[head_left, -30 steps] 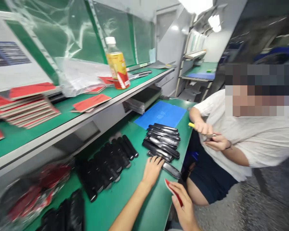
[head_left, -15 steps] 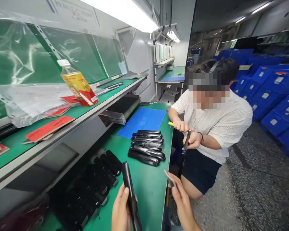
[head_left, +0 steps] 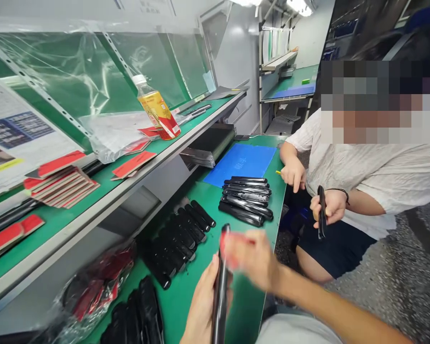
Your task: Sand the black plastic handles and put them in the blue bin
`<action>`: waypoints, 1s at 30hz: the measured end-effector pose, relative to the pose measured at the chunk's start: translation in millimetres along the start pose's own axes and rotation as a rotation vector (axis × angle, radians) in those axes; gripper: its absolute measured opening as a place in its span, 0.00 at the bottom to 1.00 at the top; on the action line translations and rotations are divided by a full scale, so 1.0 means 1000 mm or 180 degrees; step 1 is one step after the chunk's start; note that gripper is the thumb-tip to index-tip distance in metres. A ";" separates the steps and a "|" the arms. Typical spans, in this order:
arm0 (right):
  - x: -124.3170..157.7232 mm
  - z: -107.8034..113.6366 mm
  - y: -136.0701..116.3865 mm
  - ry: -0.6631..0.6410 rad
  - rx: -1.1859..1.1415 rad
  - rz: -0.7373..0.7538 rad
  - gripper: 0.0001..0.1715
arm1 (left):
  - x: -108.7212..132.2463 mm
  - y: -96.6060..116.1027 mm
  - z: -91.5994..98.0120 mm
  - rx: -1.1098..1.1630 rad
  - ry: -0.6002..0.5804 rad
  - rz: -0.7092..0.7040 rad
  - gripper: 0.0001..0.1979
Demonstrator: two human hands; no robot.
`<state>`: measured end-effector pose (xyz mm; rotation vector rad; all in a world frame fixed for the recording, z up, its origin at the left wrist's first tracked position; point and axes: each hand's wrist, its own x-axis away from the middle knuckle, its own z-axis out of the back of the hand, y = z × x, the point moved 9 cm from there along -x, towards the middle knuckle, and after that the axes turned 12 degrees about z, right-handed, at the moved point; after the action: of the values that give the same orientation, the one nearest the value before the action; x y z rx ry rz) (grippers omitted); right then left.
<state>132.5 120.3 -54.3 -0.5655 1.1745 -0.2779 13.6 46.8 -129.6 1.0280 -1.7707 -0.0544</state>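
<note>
My left hand [head_left: 202,306] is closed around a long black plastic part [head_left: 220,286], held upright near the front edge of the green bench [head_left: 243,306]. My right hand [head_left: 252,258] is smeared by motion and presses a red pad [head_left: 226,248] against the top of that part. Beyond my hands lies a pile of the same black parts [head_left: 246,198]. A row of black cylindrical pieces [head_left: 181,239] lies to the left.
A co-worker in a white shirt [head_left: 376,172] sits at the right, holding a black part [head_left: 321,210]. A blue mat [head_left: 241,162] lies at the far bench end. The upper shelf [head_left: 103,196] carries a bottle [head_left: 155,107] and red pads [head_left: 60,184]. Bagged red pieces [head_left: 93,291] lie bottom left.
My right hand has swung left and brought the red pad onto the top of the black part. The view has turned left and down. The co-worker has lowered the part.
</note>
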 end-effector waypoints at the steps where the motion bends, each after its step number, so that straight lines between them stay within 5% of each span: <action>1: -0.006 0.016 0.021 0.0183 0.0033 -0.0324 0.20 | 0.007 -0.007 0.004 -0.0092 -0.0102 0.0041 0.27; 4: -0.014 0.047 0.057 0.0465 -0.0223 -0.0998 0.23 | 0.028 -0.005 0.012 0.0224 -0.0624 -0.0160 0.25; 7: -0.007 0.049 0.055 0.0699 -0.0714 -0.1354 0.34 | 0.035 0.026 0.025 0.1156 -0.0861 -0.0562 0.15; 13: 0.020 0.003 0.040 0.1494 -0.3382 -0.2484 0.37 | 0.009 0.045 0.047 0.1722 -0.0271 -0.0266 0.10; 15: 0.020 0.002 0.036 0.1397 -0.3371 -0.2474 0.38 | 0.004 0.039 0.051 0.1360 0.0003 -0.0304 0.08; 19: 0.003 0.021 0.011 0.0415 -0.1353 -0.1361 0.30 | 0.008 0.033 0.049 0.0437 0.0415 -0.0811 0.26; 22: -0.005 0.016 -0.033 -0.0107 0.0322 -0.0206 0.27 | 0.008 0.025 0.035 0.0559 0.0197 -0.0788 0.33; 27: 0.007 -0.037 -0.097 -0.1053 0.0470 0.1517 0.26 | 0.002 0.014 0.010 0.0584 -0.0268 -0.0258 0.27; 30: -0.005 -0.036 -0.070 -0.1101 0.0728 0.1297 0.29 | 0.006 0.009 0.007 0.0399 -0.0233 -0.0235 0.26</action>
<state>103.7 54.7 -21.5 -0.1557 0.8813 0.0366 2.1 46.3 -124.0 1.1952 -1.8204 -0.0274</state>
